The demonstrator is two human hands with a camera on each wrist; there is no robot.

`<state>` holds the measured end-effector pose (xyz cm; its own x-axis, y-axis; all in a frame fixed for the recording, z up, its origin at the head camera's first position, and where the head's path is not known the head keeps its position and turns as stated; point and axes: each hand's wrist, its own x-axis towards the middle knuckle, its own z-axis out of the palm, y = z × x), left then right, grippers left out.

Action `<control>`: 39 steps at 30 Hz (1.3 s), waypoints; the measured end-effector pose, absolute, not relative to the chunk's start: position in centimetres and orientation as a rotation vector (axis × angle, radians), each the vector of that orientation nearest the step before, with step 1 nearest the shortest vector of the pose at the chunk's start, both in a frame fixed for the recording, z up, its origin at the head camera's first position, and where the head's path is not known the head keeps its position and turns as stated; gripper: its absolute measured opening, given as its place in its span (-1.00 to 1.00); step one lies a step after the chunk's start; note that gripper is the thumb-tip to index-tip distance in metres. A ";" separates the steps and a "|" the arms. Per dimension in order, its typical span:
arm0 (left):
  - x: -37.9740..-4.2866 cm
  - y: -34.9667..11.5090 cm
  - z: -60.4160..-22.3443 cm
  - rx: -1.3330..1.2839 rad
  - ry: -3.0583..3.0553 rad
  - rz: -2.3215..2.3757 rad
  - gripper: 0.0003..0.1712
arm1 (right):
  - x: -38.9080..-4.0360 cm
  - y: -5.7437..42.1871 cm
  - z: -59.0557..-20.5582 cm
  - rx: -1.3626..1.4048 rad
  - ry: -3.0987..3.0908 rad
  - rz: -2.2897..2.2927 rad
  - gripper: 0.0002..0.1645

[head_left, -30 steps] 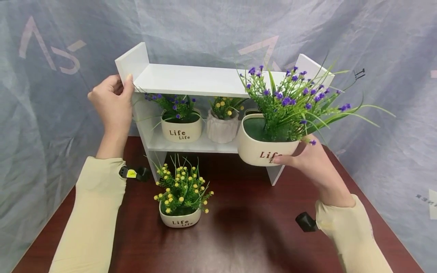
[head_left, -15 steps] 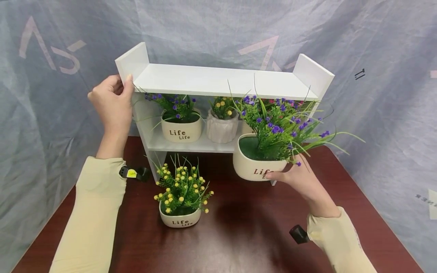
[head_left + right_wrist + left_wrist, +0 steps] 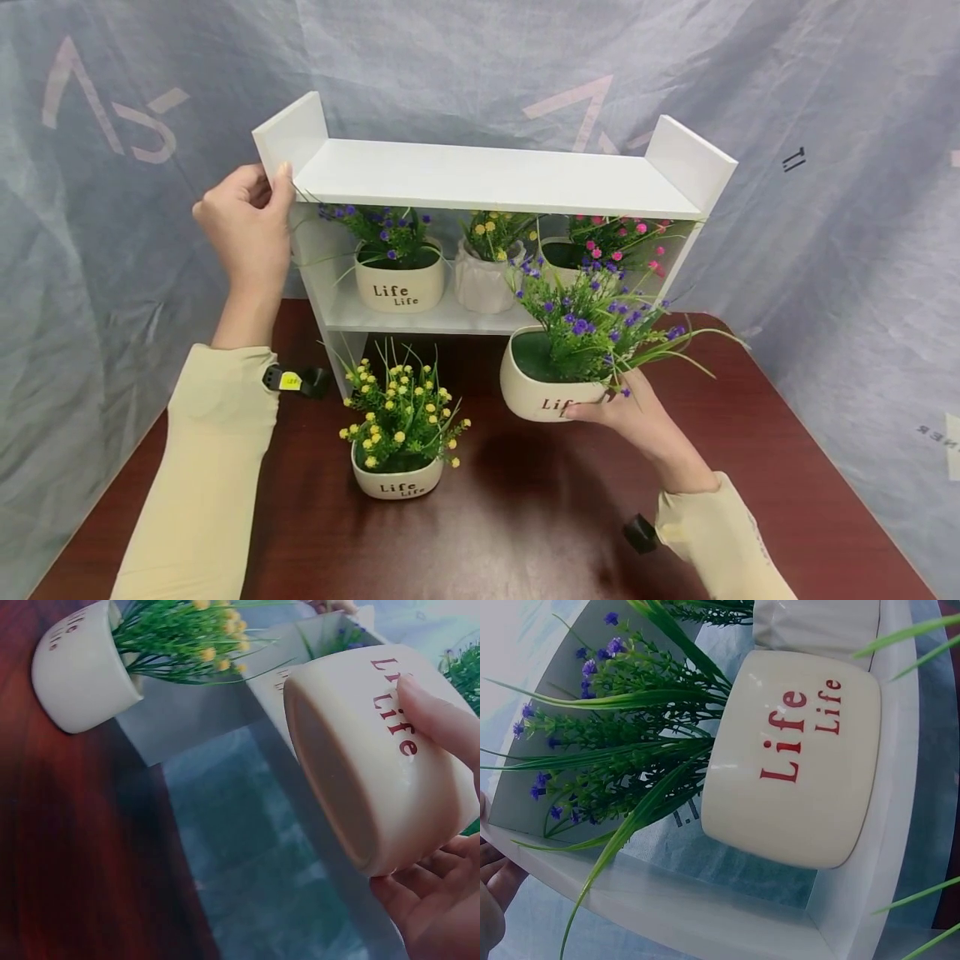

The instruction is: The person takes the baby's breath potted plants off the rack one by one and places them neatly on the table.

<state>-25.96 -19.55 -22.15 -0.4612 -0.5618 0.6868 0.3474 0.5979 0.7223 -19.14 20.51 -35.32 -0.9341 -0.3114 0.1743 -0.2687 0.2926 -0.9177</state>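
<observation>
My left hand point(image 3: 243, 217) pinches the upper left side panel of a white two-tier shelf point(image 3: 487, 177); its fingers show at the edge of the left wrist view. In my right hand point(image 3: 645, 425) is a potted plant point(image 3: 528, 392) with purple flowers, its cream oval pot marked "Life". The thumb lies across the lettering and the fingers wrap the pot's right end. This pot hangs above the table, in front of the shelf's right half. From the right wrist view the pot's bare underside point(image 3: 330, 780) shows, raised off the surface.
On the middle tier stand a purple-flowered pot point(image 3: 400, 283), a white ribbed pot point(image 3: 483, 283) with yellow flowers and a pink-flowered pot point(image 3: 558, 254), partly covered. A yellow-flowered pot point(image 3: 397, 482) sits on the dark red table point(image 3: 480, 542). Grey cloth point(image 3: 480, 75) hangs behind.
My right hand has brought the purple-flowered potted plant down and leftward from before the shelf's top tier, uncovering the pink flowers. My left hand stays on the side panel.
</observation>
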 end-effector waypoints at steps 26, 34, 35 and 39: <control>-25.5 -19.4 -22.2 0.153 -1.758 -1.062 -0.60 | -19.7 19.5 -42.7 -0.594 2.537 -1.698 -0.22; -25.5 -19.4 -22.3 0.150 -1.758 -1.053 -0.60 | -19.4 19.9 -43.4 -0.502 2.572 -1.538 -0.23; -25.5 -19.4 -22.2 0.150 -1.758 -1.052 -0.60 | -19.4 19.9 -43.5 -0.485 2.572 -1.525 -0.20; -25.5 -19.4 -22.2 0.140 -1.763 -1.042 -0.59 | -19.6 19.9 -43.8 -0.485 2.577 -1.528 -0.09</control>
<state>-25.50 -19.35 -22.24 -0.4564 -0.5354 0.7107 0.3645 0.6161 0.6982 -19.58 19.89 -43.83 -0.9433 -0.3243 0.0702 -0.2173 0.4438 -0.8694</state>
